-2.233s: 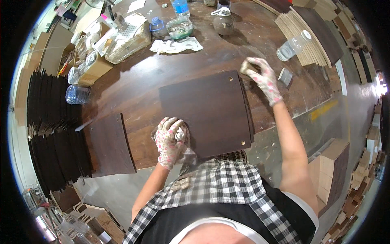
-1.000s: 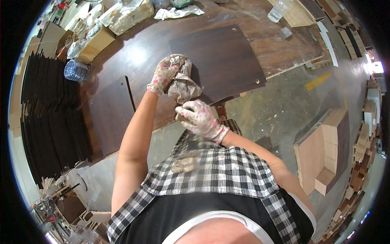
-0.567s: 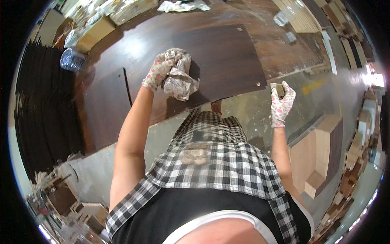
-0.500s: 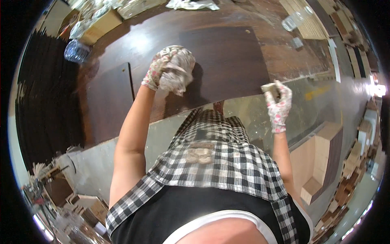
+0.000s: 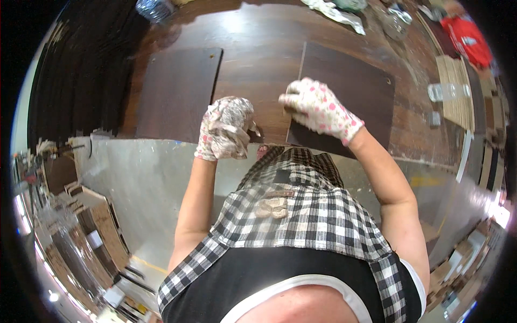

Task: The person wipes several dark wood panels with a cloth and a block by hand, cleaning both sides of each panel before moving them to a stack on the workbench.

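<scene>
My left hand (image 5: 203,131), in a white glove with pink dots, is closed round a crumpled, stained rag (image 5: 232,121) near the front edge of the brown worktable (image 5: 258,70). A dark brown board (image 5: 175,97) lies just beyond it, to the left. At the left edge of a second dark brown board (image 5: 355,94), my right hand (image 5: 322,109) has its gloved fingers curled together, slightly blurred. What they hold, if anything, is hidden beneath them.
A tall stack of dark boards (image 5: 75,81) stands at the left. Blue-tinted plastic (image 5: 154,9) and a white cloth (image 5: 336,15) lie at the back. On the right are a clear bottle (image 5: 448,92), a stack of pale boards (image 5: 456,81) and a red bag (image 5: 467,42).
My right hand has moved left from beyond the table's front edge, where it held a small pale block, to the right board's left edge. The rag has come off that board, nearer me. The view has shifted.
</scene>
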Motion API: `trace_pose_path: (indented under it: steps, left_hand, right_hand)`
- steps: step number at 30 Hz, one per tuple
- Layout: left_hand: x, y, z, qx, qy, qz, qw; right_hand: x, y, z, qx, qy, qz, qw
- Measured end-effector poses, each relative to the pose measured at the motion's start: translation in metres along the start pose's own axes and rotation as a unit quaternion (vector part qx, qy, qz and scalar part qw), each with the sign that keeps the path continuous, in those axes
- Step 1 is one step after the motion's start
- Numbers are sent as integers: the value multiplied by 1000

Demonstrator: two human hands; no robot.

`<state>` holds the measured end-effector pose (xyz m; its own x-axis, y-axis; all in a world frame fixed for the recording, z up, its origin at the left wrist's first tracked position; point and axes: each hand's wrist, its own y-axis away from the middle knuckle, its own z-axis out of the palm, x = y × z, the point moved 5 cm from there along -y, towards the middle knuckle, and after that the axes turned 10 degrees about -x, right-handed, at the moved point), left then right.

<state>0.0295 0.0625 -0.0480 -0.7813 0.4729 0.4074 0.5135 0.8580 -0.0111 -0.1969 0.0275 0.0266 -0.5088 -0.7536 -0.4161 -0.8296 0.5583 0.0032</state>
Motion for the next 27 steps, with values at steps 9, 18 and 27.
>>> trace_pose_path:
  steps: [9,18,27]
  left_hand:
    - [-26,47,36,19,404,-91,910]
    - [-18,46,4,75,494,-155,852]
    - [2,5,-15,-17,512,-165,843]
  right_hand:
    - [45,-32,-1,-43,16,12,999]
    - [-9,-48,10,-146,-105,-92,979]
    - [150,-96,-73,-4,-98,124,987]
